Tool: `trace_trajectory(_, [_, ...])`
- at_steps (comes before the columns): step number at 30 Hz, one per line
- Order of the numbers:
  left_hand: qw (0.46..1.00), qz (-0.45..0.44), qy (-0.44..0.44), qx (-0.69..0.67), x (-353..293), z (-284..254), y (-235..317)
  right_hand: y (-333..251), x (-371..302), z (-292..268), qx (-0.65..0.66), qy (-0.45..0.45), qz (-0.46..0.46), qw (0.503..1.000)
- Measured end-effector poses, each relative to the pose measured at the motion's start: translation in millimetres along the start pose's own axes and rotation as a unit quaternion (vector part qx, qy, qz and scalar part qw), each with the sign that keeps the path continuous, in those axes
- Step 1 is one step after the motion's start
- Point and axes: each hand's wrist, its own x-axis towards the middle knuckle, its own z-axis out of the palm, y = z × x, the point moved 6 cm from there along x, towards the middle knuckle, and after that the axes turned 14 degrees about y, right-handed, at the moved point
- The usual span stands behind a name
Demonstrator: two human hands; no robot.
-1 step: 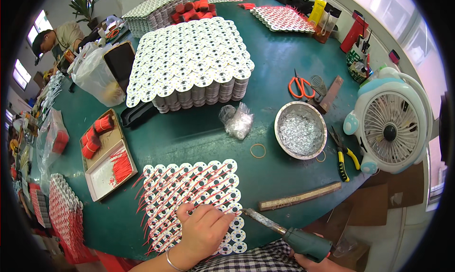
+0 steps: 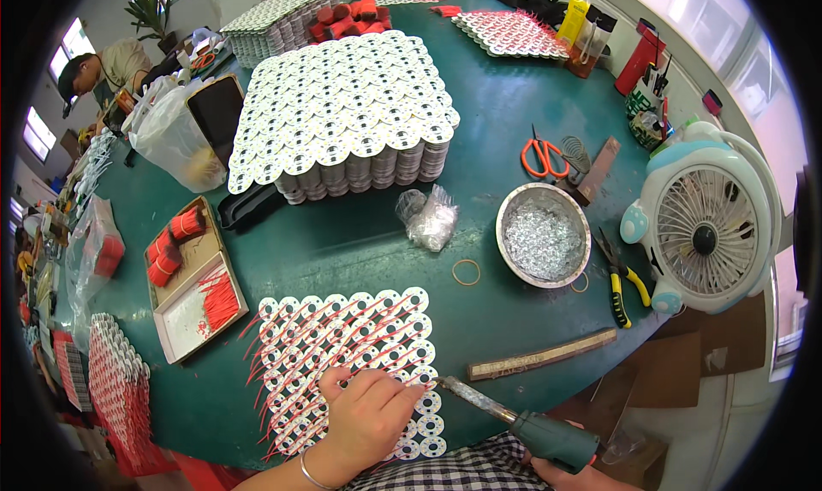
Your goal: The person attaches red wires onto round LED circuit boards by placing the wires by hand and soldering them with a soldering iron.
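Note:
A sheet of joined round white circuit boards [image 2: 417, 299] lies before me, red wires running slantwise across most of it. My left hand [image 2: 368, 410] rests over its lower part, fingers curled and pinched on a red wire near the right side; the palm hides some boards. My right hand [image 2: 548, 472], mostly hidden, grips the dark green handle of a soldering iron [image 2: 552, 440]. The iron's metal barrel slants up to the left. Its tip is at the sheet's right edge, close to my left fingertips; whether it touches a board I cannot tell.
A tall stack of board sheets [image 2: 342, 106] stands behind. Right of it are a bowl of clear bits [image 2: 503, 255], pliers [image 2: 631, 290], orange-handled scissors [image 2: 544, 157], a wooden strip [image 2: 544, 354] and a fan [image 2: 704, 234]. A box of red wires [image 2: 184, 341] sits left. Other people work beyond.

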Motion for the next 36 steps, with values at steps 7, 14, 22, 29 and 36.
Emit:
trace_trajectory(7, [1.0,0.005,0.005,0.003,0,-1,2,3,7,2,0.076,-0.017,0.01,0.997])
trace_trajectory(14, [1.0,0.009,-0.004,0.012,-1,-1,2,2,-3,-4,0.118,-0.052,-0.019,0.991])
trace_trajectory(22, [0.998,0.037,-0.037,0.036,-10,-23,-4,26,-35,-23,0.1,-0.06,-0.001,0.993])
trace_trajectory(29, [0.997,-0.028,0.054,0.047,-6,-68,-2,38,-49,-20,0.09,-0.079,0.015,0.993])
trace_trajectory(36, [1.0,-0.005,0.009,-0.014,-26,-34,12,47,-59,-15,0.068,-0.082,0.01,0.994])
